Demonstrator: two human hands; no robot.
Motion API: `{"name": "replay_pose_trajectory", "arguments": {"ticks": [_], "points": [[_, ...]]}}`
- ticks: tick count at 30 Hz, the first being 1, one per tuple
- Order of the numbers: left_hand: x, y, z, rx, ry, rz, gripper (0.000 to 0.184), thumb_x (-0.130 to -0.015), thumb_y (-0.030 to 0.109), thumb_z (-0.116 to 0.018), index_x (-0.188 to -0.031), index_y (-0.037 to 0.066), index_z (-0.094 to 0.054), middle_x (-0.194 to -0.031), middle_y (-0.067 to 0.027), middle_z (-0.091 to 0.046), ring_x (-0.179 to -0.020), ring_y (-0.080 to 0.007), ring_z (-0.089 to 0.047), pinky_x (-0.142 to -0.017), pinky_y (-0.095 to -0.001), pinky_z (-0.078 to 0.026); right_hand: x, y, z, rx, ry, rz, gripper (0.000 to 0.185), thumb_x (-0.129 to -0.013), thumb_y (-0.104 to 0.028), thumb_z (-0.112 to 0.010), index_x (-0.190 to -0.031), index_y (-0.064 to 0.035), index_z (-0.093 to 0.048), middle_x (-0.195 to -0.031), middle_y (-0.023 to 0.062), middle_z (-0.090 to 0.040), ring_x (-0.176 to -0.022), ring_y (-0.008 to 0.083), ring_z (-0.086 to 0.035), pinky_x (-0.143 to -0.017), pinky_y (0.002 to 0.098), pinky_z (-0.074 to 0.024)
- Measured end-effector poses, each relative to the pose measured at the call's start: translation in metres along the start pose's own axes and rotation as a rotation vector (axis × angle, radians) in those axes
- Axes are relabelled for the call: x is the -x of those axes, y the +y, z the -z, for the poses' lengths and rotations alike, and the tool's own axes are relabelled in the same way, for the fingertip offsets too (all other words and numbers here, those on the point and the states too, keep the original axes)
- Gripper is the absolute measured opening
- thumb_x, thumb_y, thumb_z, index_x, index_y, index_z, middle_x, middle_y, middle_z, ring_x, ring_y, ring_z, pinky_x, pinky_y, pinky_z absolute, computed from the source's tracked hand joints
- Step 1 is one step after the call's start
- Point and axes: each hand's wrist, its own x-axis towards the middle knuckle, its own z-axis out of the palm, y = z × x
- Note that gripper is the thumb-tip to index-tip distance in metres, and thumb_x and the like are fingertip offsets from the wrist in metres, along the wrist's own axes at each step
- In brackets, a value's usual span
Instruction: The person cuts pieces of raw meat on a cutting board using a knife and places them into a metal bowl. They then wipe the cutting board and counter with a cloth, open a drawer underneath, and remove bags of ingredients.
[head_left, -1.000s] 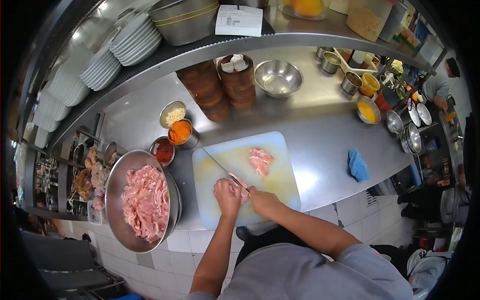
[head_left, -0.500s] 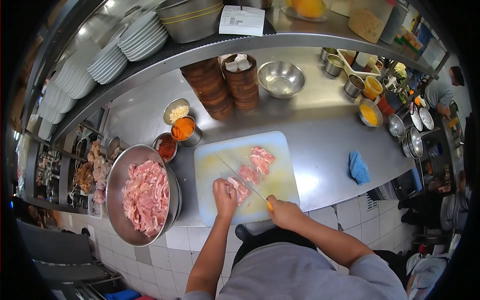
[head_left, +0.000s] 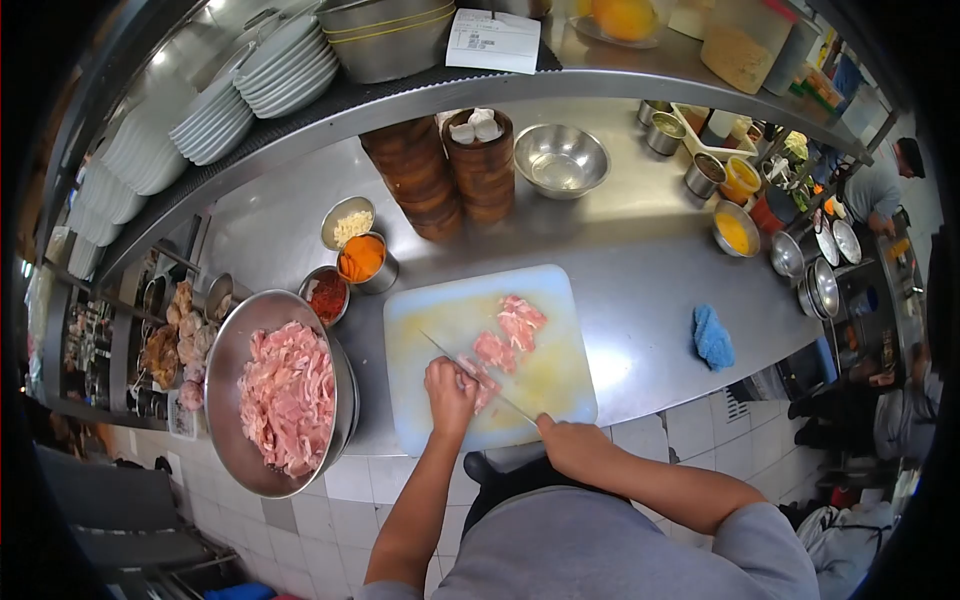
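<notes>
My right hand (head_left: 578,450) is wrapped round the handle of a knife (head_left: 512,406), whose long blade slants up and left over the cutting board (head_left: 420,320). Curled fingers of my left hand (head_left: 452,390) press on a piece of raw meat (head_left: 484,390) beside the blade. Farther up the board lie a cut piece (head_left: 493,351) and a larger piece (head_left: 521,321) of meat. Left of the board, a big steel bowl (head_left: 222,400) holds a heap of sliced raw meat (head_left: 288,400).
Small containers of chopped garlic (head_left: 353,226), orange food (head_left: 361,258) and red seasoning (head_left: 326,297) stand behind the big bowl. A blue cloth (head_left: 712,338) lies on the right. Wooden containers (head_left: 411,180) and an empty bowl (head_left: 562,161) stand behind. Another person (head_left: 875,190) is far right.
One second ago the knife was closer to my left hand's meat, with my hands nearly together. A cut piece now lies apart on the board, and my right hand has moved right and down.
</notes>
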Motion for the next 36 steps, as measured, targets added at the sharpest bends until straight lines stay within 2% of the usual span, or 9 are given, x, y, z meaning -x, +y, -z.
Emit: {"name": "replay_pose_trajectory", "arguments": {"ticks": [4, 6, 10, 17, 23, 25, 28, 33, 36], "points": [[-0.002, -0.005, -0.003, 0.020, -0.013, 0.010, 0.022, -0.075, 0.003, -0.065, -0.094, 0.003, -0.053, -0.104, -0.0179, -0.055, -0.099, -0.0389, -0.054, -0.090, -0.0495, -0.043, -0.074, -0.013, -0.018, 0.008, 0.094, 0.063, 0.021, -0.097, -0.010, -0.045, -0.115, 0.0014, -0.049, -0.092, 0.0247, -0.072, -0.088, 0.0419, -0.072, -0.073, 0.0535, -0.0557], [0.000, -0.005, -0.001, 0.035, -0.007, 0.004, 0.023, -0.075, 0.003, -0.066, -0.093, 0.003, -0.052, -0.104, -0.0181, -0.055, -0.098, -0.0392, -0.053, -0.090, -0.0496, -0.043, -0.099, -0.024, -0.019, 0.008, 0.222, 0.127, 0.023, -0.097, -0.011, -0.046, -0.116, 0.0009, -0.050, -0.089, 0.0244, -0.072, -0.087, 0.0415, -0.072, -0.073, 0.0533, -0.0557], [0.000, -0.002, -0.003, 0.032, -0.016, 0.018, 0.024, -0.075, 0.003, -0.067, -0.093, 0.004, -0.053, -0.104, -0.0180, -0.055, -0.098, -0.0391, -0.054, -0.089, -0.0493, -0.043, -0.104, -0.028, -0.015, -0.027, 0.214, 0.134, 0.023, -0.097, -0.011, -0.047, -0.116, 0.0008, -0.050, -0.088, 0.0245, -0.072, -0.087, 0.0415, -0.072, -0.074, 0.0538, -0.0557], [0.000, 0.000, -0.007, 0.031, 0.031, 0.068, 0.022, -0.074, 0.003, -0.068, -0.089, 0.005, -0.052, -0.103, -0.0171, -0.056, -0.100, -0.0382, -0.054, -0.090, -0.0487, -0.043, -0.002, 0.015, -0.020, 0.020, -0.076, -0.109, 0.023, -0.098, -0.012, -0.042, -0.117, 0.0006, -0.047, -0.094, 0.0274, -0.071, -0.089, 0.0451, -0.070, -0.077, 0.0564, -0.0535], [-0.002, -0.005, -0.003, 0.074, 0.014, 0.057, 0.022, -0.072, 0.004, -0.068, -0.087, 0.006, -0.052, -0.101, -0.0168, -0.056, -0.101, -0.0375, -0.054, -0.091, -0.0484, -0.042, -0.098, -0.010, -0.032, -0.050, 0.077, -0.026, 0.023, -0.097, -0.011, -0.044, -0.116, 0.0011, -0.047, -0.096, 0.0272, -0.070, -0.090, 0.0441, -0.070, -0.076, 0.0543, -0.0545], [-0.005, -0.007, -0.004, 0.086, 0.022, 0.032, 0.023, -0.071, 0.004, -0.068, -0.087, 0.006, -0.052, -0.101, -0.0166, -0.056, -0.101, -0.0373, -0.054, -0.091, -0.0483, -0.043, -0.114, -0.016, -0.030, -0.022, 0.102, 0.017, 0.025, -0.099, -0.016, -0.050, -0.119, -0.0009, -0.048, -0.102, 0.0271, -0.071, -0.096, 0.0421, -0.071, -0.081, 0.0541, -0.0546], [-0.002, -0.003, -0.004, 0.066, 0.013, 0.022, 0.022, -0.073, 0.004, -0.068, -0.087, 0.006, -0.052, -0.100, -0.0166, -0.056, -0.100, -0.0372, -0.055, -0.090, -0.0485, -0.043, -0.105, -0.019, -0.024, -0.050, 0.052, -0.067, 0.024, -0.099, -0.015, -0.050, -0.118, -0.0011, -0.048, -0.103, 0.0274, -0.071, -0.096, 0.0422, -0.071, -0.081, 0.0550, -0.0542], [0.000, 0.000, -0.007, 0.049, 0.030, 0.081, 0.021, -0.075, 0.005, -0.067, -0.090, 0.005, -0.053, -0.102, -0.0166, -0.055, -0.100, -0.0373, -0.055, -0.089, -0.0487, -0.043, -0.012, 0.011, -0.019, -0.091, -0.106, -0.170, 0.019, -0.098, -0.010, -0.045, -0.114, -0.0010, -0.047, -0.100, 0.0307, -0.070, -0.095, 0.0466, -0.070, -0.082, 0.0567, -0.0527], [0.001, 0.000, -0.007, 0.070, 0.022, 0.066, 0.021, -0.075, 0.005, -0.068, -0.090, 0.005, -0.053, -0.102, -0.0162, -0.055, -0.099, -0.0373, -0.055, -0.088, -0.0485, -0.043, -0.013, 0.020, -0.031, -0.044, -0.100, -0.150, 0.018, -0.098, -0.010, -0.043, -0.112, -0.0001, -0.047, -0.097, 0.0318, -0.069, -0.093, 0.0484, -0.069, -0.082, 0.0574, -0.0522]]}}
